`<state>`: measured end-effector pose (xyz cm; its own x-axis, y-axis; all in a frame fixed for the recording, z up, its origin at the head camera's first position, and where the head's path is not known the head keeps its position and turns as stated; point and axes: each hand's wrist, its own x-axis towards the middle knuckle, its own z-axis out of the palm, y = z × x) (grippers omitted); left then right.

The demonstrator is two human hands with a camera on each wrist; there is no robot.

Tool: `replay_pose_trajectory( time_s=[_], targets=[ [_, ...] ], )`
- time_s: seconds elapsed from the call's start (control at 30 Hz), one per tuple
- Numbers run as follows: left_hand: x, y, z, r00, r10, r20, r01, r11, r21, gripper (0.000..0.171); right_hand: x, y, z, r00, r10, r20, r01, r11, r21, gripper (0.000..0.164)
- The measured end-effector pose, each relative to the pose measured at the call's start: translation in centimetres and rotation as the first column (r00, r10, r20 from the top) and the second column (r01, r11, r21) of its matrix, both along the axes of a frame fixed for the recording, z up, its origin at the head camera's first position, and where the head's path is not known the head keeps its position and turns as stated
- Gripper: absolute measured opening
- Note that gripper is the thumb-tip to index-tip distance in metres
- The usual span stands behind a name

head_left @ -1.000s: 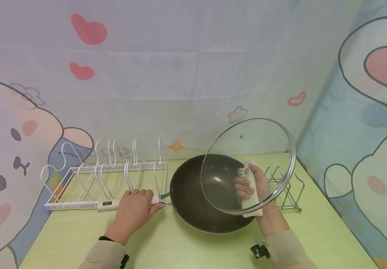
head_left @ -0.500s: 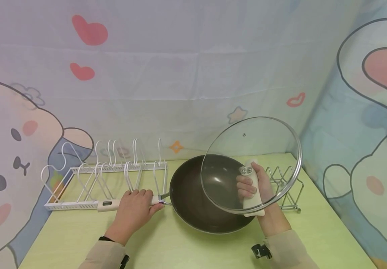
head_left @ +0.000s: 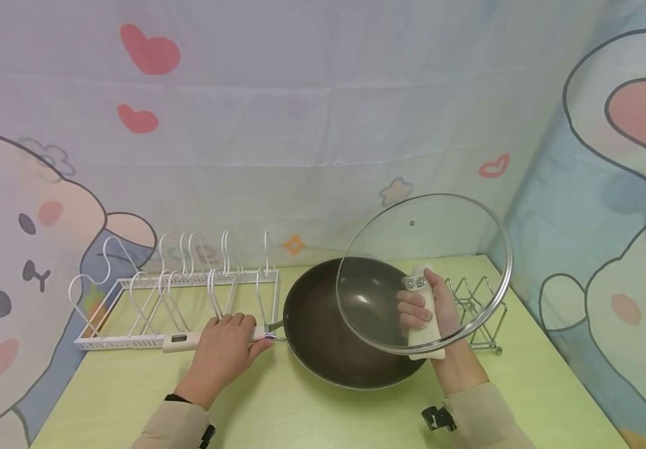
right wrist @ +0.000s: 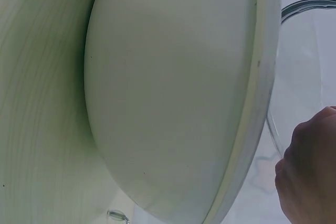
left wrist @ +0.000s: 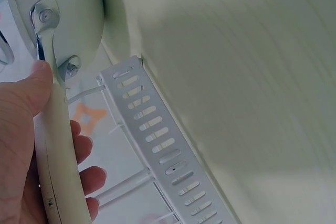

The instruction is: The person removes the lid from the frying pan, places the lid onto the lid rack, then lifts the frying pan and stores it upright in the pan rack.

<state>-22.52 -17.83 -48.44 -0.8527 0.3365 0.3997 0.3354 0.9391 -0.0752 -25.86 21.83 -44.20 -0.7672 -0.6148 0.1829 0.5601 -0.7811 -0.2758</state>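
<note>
A dark-lined wok (head_left: 323, 337) stands on the table, its pale outer wall (right wrist: 173, 87) filling much of the right wrist view. My left hand (head_left: 224, 349) grips the wok's cream handle (left wrist: 58, 150), thumb along the metal neck and fingers wrapped beneath. My right hand (head_left: 441, 305) holds a glass lid (head_left: 441, 237) by its cream upright handle (head_left: 424, 337). Tilted up, the lid hangs over the wok's right side, and the wok's far right rim shows through its glass. In the right wrist view only the back of the right hand (right wrist: 310, 166) shows.
A white pan rack (head_left: 126, 342) with several wire loops stands at left, just behind the wok handle. A smaller chrome wire rack (head_left: 491, 312) is at right, partly behind the lid and right arm. A printed cloth (head_left: 278, 125) hangs behind the pale green table (head_left: 300, 418).
My right hand has shifted slightly right, carrying the lid with it, and the lid's upper edge has tilted a little to the right. The left hand and the wok have stayed put.
</note>
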Motion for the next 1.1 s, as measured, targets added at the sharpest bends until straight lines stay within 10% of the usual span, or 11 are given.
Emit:
replay_pose_trajectory(
  time_s=[1.1],
  targets=[
    [0.49,-0.02,0.16,0.971,-0.133,-0.200,0.155,0.983,0.095,0.038,0.36,-0.16,0.26,0.998,0.056,-0.015,-0.057,0.992,-0.109,0.064]
  ],
)
